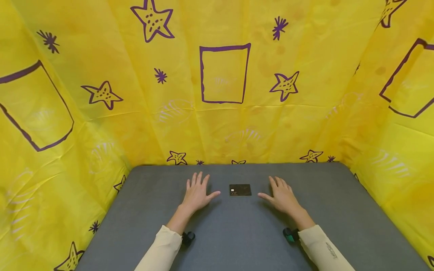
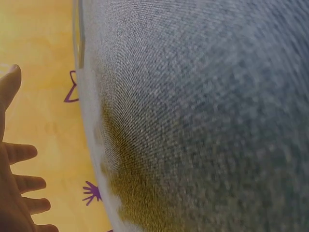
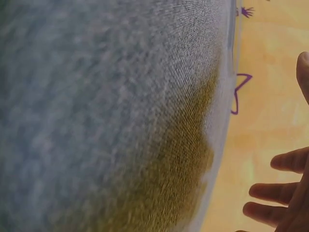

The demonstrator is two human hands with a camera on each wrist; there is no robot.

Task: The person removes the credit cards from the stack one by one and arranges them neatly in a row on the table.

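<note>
A black card [image 1: 240, 190] marked "VIP", with a small light chip at its left, lies flat on the grey table between the two hands. To its left is the left hand [image 1: 197, 192], palm down with fingers spread and thumb pointing at the card, apart from it. On the other side the right hand [image 1: 283, 195] mirrors this pose, its thumb also short of the card. Neither hand holds anything. In the left wrist view the left hand [image 2: 17, 188] shows its straight fingers at the edge. Extended fingers of the right hand [image 3: 289, 193] appear in the right wrist view.
The grey tabletop [image 1: 234, 241] reaches back to a yellow curtain [image 1: 223, 128] with purple stars and outlines, which also hangs along both sides. Dark bands with small devices sit at the left wrist [image 1: 188, 238] and right wrist [image 1: 290, 235], beside pale sleeves.
</note>
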